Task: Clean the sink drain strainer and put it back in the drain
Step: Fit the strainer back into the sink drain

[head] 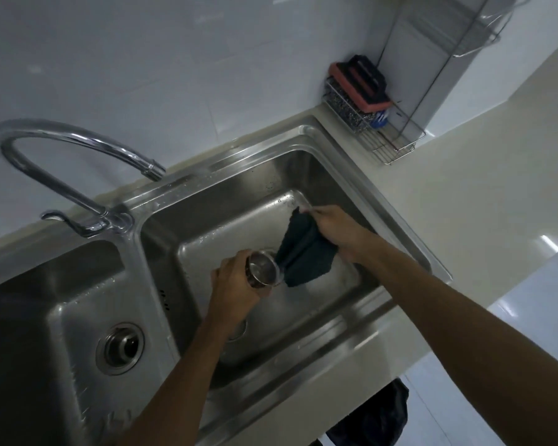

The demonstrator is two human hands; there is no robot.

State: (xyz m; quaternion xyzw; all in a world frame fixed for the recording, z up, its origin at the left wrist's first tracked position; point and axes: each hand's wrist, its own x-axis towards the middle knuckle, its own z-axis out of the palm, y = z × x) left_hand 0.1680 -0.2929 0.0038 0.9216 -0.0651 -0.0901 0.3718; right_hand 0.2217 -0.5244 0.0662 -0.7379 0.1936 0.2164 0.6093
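My left hand (pixel 236 281) grips the metal drain strainer (pixel 264 268), a small steel cup, above the right basin of the steel sink (pixel 306 346). Its open mouth faces right. My right hand (pixel 335 230) holds a dark cloth (pixel 303 252) whose lower corner touches the strainer's rim. The right basin's drain (pixel 239 329) lies under my left forearm and is mostly hidden.
The left basin has its own drain with a stopper (pixel 120 347). A curved chrome faucet (pixel 62 162) stands behind the divider. A wire rack (pixel 384 123) with an orange-and-black sponge (pixel 360 82) sits on the counter at the back right corner.
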